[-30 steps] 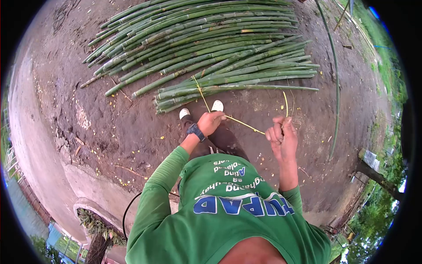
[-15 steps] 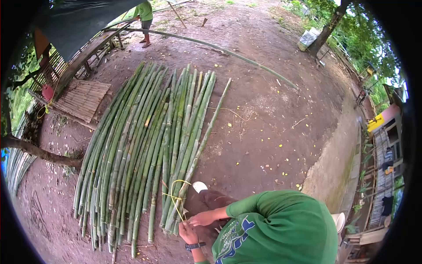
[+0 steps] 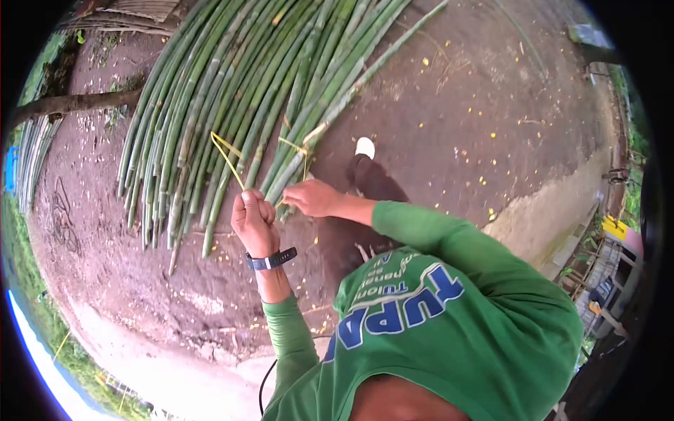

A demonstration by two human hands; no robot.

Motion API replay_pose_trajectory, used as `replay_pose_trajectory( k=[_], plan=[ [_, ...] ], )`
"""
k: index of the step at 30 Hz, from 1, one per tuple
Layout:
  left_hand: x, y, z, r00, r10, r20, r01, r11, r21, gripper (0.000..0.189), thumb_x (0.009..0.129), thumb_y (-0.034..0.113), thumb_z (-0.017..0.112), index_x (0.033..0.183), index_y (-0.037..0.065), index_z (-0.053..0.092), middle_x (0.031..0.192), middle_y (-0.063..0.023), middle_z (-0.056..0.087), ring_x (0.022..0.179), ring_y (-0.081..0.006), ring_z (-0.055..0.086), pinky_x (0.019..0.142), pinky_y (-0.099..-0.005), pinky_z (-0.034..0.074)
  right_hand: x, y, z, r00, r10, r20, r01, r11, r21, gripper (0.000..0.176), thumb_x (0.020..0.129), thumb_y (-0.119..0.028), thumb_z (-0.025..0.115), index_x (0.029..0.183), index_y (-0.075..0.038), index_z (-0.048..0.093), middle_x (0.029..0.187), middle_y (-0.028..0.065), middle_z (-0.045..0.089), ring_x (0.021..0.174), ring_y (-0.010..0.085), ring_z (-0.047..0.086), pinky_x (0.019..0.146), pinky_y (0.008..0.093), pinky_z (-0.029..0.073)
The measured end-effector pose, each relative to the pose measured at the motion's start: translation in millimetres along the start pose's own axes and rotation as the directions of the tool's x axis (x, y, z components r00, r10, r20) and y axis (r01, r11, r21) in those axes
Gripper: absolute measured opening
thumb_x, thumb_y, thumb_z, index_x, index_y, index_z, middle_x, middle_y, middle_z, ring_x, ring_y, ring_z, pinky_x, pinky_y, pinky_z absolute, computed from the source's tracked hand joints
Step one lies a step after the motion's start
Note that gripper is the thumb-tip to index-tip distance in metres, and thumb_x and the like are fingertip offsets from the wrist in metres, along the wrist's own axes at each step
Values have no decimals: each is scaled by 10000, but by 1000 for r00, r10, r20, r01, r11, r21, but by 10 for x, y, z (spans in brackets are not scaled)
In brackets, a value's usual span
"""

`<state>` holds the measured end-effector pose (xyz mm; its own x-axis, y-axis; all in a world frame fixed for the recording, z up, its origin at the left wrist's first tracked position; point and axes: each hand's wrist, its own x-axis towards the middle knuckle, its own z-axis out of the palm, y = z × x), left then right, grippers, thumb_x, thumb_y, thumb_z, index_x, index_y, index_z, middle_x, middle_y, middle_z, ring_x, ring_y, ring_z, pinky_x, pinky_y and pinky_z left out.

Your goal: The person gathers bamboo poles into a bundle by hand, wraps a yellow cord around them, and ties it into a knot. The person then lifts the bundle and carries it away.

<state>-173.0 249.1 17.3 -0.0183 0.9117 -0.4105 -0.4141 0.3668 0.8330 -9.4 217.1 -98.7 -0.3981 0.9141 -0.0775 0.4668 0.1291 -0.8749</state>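
The poles (image 3: 219,77) are smooth, faintly glossy bamboo, the strip (image 3: 228,161) smooth, the shirt (image 3: 463,337) matt cloth, the ground (image 3: 449,175) rough earth.

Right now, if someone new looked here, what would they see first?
Probably the big pile of long green bamboo poles, fanned across the upper left and middle. Next might come the bright green shirt at the bottom, with its big blue lettering. Between them, a thin yellow strip sticks up from the left hand, with the right hand close beside it.
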Motion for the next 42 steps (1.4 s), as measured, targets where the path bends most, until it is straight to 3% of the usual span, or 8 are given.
replay_pose_trajectory(
  k=[5,14,19,23,25,30,39,42],
  plan=[
    [-15,10,199,996,-88,-21,87,996,-10,299,1109,211,487,888,26,566,539,59,313,457,-49,232,450,-263,197,-336,-206,-303,966,254,44,-252,898,362,277,1028,-282,558,926,-36,638,830,144,685,784,372,664,715,463,509],
    [-132,-361,700,952,-165,260,104,967,231,334,1115,222,480,877,11,582,654,-3,466,564,-92,392,558,-265,369,-681,147,-259,884,462,-73,-380,801,463,325,1033,-298,548,938,1,635,759,181,661,701,361,652,691,455,498],
    [679,-475,81,883,-271,382,212,959,189,542,1107,410,440,1361,-44,594,1216,-212,697,1234,-293,628,1046,-377,472,-663,215,-137,714,640,-284,-310,653,691,343,1068,-281,524,862,-21,609,658,65,543,603,190,531,625,356,433],
    [1768,-2163,-967,899,-426,98,146,505,851,393,1095,282,483,1244,-20,686,975,-120,769,895,-189,741,781,-307,581,-1085,383,73,533,830,-163,-57,228,972,347,1111,-273,486,827,-80,538,657,-55,395,562,61,336,582,263,342],
    [2044,-2975,-1127,731,-664,-157,563,457,689,300,1046,266,577,1059,-1,714,863,-92,752,664,-165,733,525,-287,563,-1135,512,-38,467,866,-181,131,134,982,333,1112,-265,484,833,-87,524,664,-55,380,561,55,320,566,255,329],
    [2747,-4291,-1175,656,-708,-263,432,67,899,402,1034,377,587,989,-15,660,812,-104,736,582,-182,704,461,-329,533,-1556,624,-12,333,937,-102,239,21,971,333,1117,-272,466,840,-93,515,649,-49,353,536,64,296,553,260,321],
    [3229,-5359,-1583,565,-750,-345,729,258,634,222,1021,226,617,909,44,677,742,-40,664,541,-103,571,431,-251,410,-2728,1477,279,407,913,-13,189,-70,979,386,1101,-348,483,827,-78,516,590,-35,320,496,90,265,535,306,280],
    [2821,-5626,-1226,622,-673,-400,700,249,669,196,1050,199,600,962,30,644,707,-26,611,551,-117,551,457,-258,421,-3611,2733,512,9,998,57,362,-56,931,341,1115,-331,458,883,-91,526,591,-76,230,484,65,193,488,285,215]
  ],
)
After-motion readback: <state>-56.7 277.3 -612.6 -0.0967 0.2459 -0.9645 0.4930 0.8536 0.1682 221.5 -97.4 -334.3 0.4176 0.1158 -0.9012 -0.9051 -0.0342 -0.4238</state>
